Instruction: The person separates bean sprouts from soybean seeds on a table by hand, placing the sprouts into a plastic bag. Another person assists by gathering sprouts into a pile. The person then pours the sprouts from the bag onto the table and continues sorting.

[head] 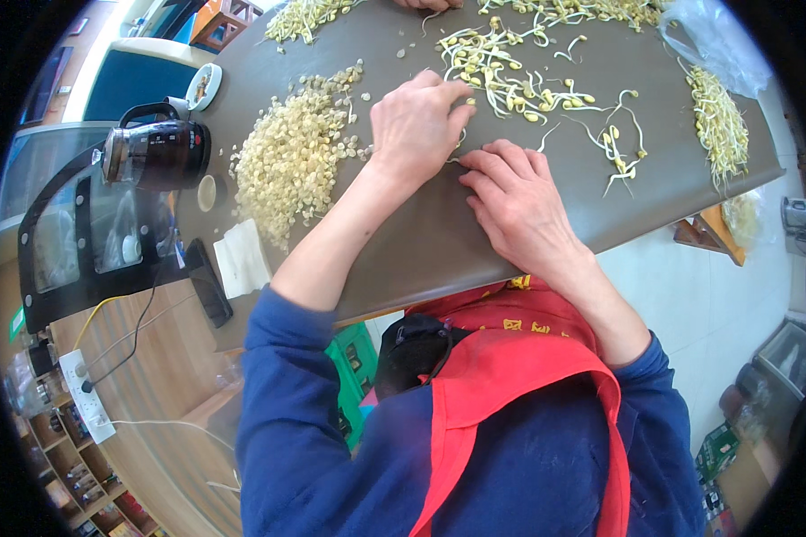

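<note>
My left hand [416, 124] is over the middle of the table, its thumb and index finger curled around a bean sprout [471, 102] whose yellow head shows at the fingertips. Just to the right, my right hand [517, 201] rests low with bent fingers. A bit of white stem [453, 160] pokes out by its index fingertip; whether the fingers pinch it is hidden. Beyond both hands lies a loose spread of bean sprouts [497, 74] with yellow heads and white stems. A heap of pale seed hulls [289, 161] sits left of my left hand.
A tidy sprout pile [720, 127] lies at the right edge near a clear plastic bag [719, 47]. Another person's hand [430, 3] shows at the far side. Leftward are a glass pot of dark liquid [158, 151], an ashtray [204, 87], a phone [207, 282] and folded tissue [242, 258].
</note>
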The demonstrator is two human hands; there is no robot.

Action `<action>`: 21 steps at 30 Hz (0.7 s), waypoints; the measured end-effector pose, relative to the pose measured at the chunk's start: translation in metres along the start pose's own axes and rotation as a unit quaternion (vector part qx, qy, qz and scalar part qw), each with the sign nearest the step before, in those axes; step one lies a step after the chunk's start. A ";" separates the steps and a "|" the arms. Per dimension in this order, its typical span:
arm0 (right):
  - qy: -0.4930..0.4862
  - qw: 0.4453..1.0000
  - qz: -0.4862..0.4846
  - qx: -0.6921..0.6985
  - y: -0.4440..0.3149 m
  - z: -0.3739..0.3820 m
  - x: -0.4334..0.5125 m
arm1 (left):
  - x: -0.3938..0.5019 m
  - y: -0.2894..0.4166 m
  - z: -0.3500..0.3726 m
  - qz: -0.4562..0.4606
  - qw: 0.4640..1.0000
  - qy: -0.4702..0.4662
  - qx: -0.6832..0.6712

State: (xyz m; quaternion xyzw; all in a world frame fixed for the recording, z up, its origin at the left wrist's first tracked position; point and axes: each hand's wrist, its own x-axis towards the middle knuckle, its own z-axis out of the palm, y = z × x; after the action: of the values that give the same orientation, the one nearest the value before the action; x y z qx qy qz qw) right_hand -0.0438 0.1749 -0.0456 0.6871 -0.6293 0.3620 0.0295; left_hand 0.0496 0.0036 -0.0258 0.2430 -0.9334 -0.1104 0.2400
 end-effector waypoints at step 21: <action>-0.016 0.997 -0.034 -0.071 -0.007 0.011 0.024 | -0.030 -0.015 -0.032 -0.009 0.998 0.054 -0.013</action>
State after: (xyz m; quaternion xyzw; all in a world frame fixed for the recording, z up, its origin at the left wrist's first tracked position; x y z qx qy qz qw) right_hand -0.0340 0.1510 -0.0380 0.7100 -0.6298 0.3046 0.0805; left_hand 0.0942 0.0029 -0.0153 0.2534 -0.9152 -0.1114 0.2928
